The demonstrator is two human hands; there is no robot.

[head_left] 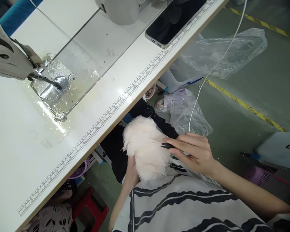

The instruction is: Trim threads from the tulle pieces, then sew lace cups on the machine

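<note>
A bunched, pale cream piece of ruffled tulle (147, 145) is held above my lap, below the edge of the sewing table. My left hand (132, 169) grips it from beneath, and the layers hide the fingers. At its right side, my right hand (195, 151) pinches a small black pointed tool (167, 146), which looks like thread snips, between thumb and fingers. The tool's tip points at the tulle; whether it touches a thread I cannot tell. A striped apron-like cloth (178, 203) covers my lap.
The white sewing table (106, 141) has a ruler strip along its edge. On it are a sewing machine (14, 58) and a phone (174, 22). A white cable (215, 61) hangs beside my right hand. Plastic bags (188, 112), a bin (176, 77) and a red stool (91, 209) stand below.
</note>
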